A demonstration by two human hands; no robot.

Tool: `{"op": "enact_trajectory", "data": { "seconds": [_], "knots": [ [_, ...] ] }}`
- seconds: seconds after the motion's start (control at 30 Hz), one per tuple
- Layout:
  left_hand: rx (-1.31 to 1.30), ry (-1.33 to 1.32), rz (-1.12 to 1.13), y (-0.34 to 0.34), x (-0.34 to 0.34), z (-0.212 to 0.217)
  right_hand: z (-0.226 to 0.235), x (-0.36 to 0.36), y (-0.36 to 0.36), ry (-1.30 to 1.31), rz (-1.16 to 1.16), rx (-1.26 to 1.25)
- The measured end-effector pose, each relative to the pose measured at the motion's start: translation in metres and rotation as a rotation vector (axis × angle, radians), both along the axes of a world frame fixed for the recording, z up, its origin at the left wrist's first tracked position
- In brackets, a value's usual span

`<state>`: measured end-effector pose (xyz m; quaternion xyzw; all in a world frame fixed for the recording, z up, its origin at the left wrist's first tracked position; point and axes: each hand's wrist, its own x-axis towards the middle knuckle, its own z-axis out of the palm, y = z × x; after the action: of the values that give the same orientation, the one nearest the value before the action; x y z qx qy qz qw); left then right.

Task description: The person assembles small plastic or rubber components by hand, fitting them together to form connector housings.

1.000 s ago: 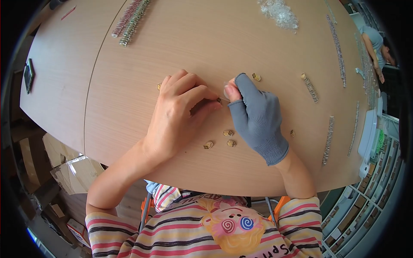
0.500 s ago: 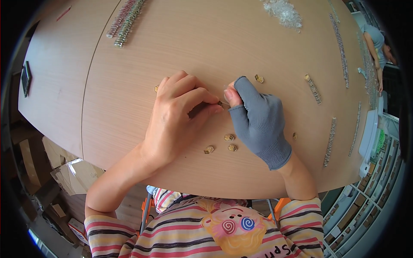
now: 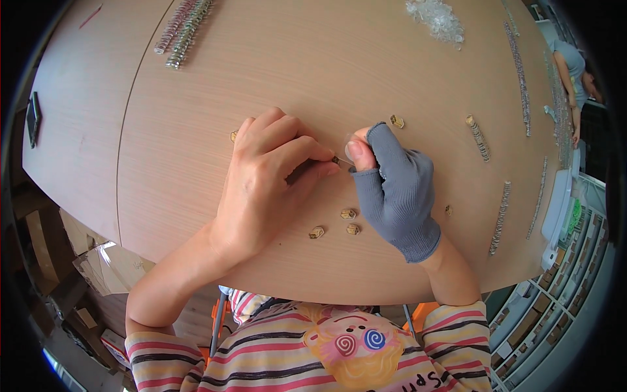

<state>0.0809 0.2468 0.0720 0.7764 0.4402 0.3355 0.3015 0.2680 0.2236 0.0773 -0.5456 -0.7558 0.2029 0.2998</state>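
Note:
My left hand (image 3: pixel 264 173) is bare and pinches a small gold-brown faceted piece (image 3: pixel 336 160) between thumb and index finger. Just to its right, my right hand (image 3: pixel 397 196), in a grey glove that leaves the thumb and index fingertips uncovered, is closed in a pinch. A thin, pale, see-through bit (image 3: pixel 349 145) shows at those fingertips, too fine to make out fully. Similar gold-brown pieces lie around the hands: one piece (image 3: pixel 349 213) and two more below them, another piece (image 3: pixel 397 121) beyond the right hand, and one piece (image 3: pixel 234 136) partly behind the left.
At the far left of the table (image 3: pixel 196 196) lie pink and green strung rods (image 3: pixel 186 39). A heap of clear bits (image 3: pixel 436 23) sits at the far right. Several strung strips (image 3: pixel 501 219) and a short gold-ended strip (image 3: pixel 477 138) lie right. Another person (image 3: pixel 569 72) is at the right rim.
My right hand has shifted slightly right and nearer to me, its thumb now more in view. The left hand keeps its pinch on the gold-brown piece. The whole view has moved a little.

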Motion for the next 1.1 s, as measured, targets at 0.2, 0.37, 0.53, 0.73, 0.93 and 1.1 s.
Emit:
{"op": "enact_trajectory", "data": {
  "seconds": [0.2, 0.37, 0.53, 0.73, 0.93, 1.1],
  "knots": [
    [0.001, -0.012, -0.01, -0.0006, -0.0011, 0.0017, 0.0025, -0.0011, -0.0004, -0.059, 0.002, -0.012],
    [0.017, 0.001, -0.004, 0.0004, -0.0015, 0.0, 0.0058, -0.006, 0.0001, -0.137, -0.019, -0.053],
    [0.005, 0.0, -0.004, 0.0013, -0.0007, 0.0013, 0.0052, -0.0087, 0.0033, -0.17, -0.002, -0.026],
    [0.014, 0.013, -0.015, -0.0002, -0.0045, 0.0016, 0.0046, -0.0072, 0.0063, 0.002, 0.003, -0.099],
    [-0.027, -0.001, -0.009, -0.0002, -0.0042, 0.0031, 0.0001, -0.0054, 0.0061, 0.107, -0.026, -0.065],
    [-0.137, -0.063, 0.016, -0.0052, -0.0045, 0.0056, 0.001, -0.0055, 0.0072, 0.048, -0.066, -0.115]
  ]
}}
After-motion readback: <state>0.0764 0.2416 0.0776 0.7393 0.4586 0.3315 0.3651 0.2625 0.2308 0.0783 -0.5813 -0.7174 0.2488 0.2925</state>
